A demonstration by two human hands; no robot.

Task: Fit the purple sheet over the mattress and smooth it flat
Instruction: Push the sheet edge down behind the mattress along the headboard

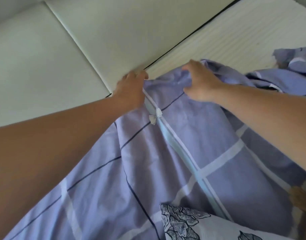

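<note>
hands 2 — left hand (131,88), right hand (201,84) | purple sheet (192,139) 1 | mattress (235,35) 1 | headboard (114,32) 1

Left hand (131,90) fingertips blurred at mattress (235,32) corner, grip unclear. Right hand (200,82) fingertips buried in purple sheet (183,144) folds. Floral fabric (192,222) cut by bottom edge; brown shape (303,198) at right edge unidentifiable.

Nothing readable shows: no text, label, brand, number or sign. The purple sheet (200,135) carries only a grid of stripes and a small printed white bow (154,116). The pale cloth (192,226) at the bottom edge has only grey flower prints.
</note>
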